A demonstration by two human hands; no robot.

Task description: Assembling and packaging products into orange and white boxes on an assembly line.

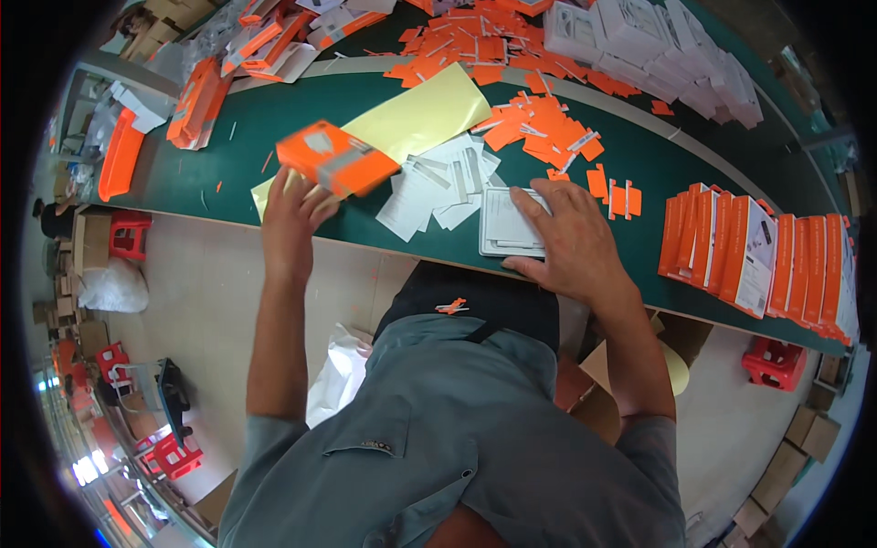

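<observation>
My left hand grips the near left corner of an orange cardboard box with a grey band, held over the table and slightly blurred. My right hand is closed around the right side of a shallow white tray at the table's front edge, its thumb along the near side. What lies in the tray is partly hidden by the fingers. Between the hands lie loose white printed sheets. A yellow sheet stretches behind them, partly under the orange box.
Orange cut pieces are scattered on the green table. A row of orange and white boxes stands at the right. White trays are stacked at the back right. Flattened orange boxes and an orange bin are at the left.
</observation>
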